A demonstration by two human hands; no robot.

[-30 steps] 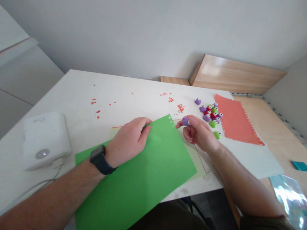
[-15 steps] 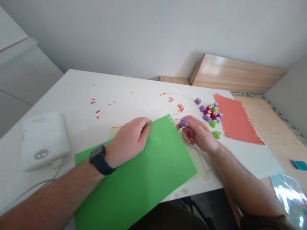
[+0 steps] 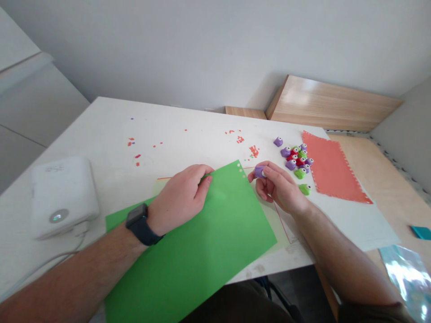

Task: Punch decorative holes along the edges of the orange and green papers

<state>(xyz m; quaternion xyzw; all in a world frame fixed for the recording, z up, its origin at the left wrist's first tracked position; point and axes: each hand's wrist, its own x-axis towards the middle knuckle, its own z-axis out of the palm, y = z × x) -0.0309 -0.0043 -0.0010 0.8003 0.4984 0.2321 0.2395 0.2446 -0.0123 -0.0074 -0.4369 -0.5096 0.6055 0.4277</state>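
Observation:
My left hand (image 3: pixel 183 194), with a dark watch on its wrist, grips the far edge of a green sheet of paper (image 3: pixel 215 233) between thumb and fingers. Small punched holes show along that sheet's far right corner. Just right of this corner, my right hand (image 3: pixel 278 184) is closed around a purple craft punch (image 3: pixel 260 172), the thumb on its white button. Several more purple, red and green craft punches (image 3: pixel 293 160) stand beyond my right hand. Pale yellow paper (image 3: pixel 276 224) with a red edge lies partly hidden under the green sheet.
A red sheet (image 3: pixel 336 168) with punched edges lies at the right. Tiny red cut-outs (image 3: pixel 254 151) are scattered over the white table (image 3: pixel 188 152). At the left stands a white box-shaped device (image 3: pixel 63 197) with a cable. A clear shiny packet (image 3: pixel 407 278) is at the lower right.
Almost nothing differs. The view has shifted very slightly; both hands keep their grips, and the purple punch stays beside the green sheet's right edge.

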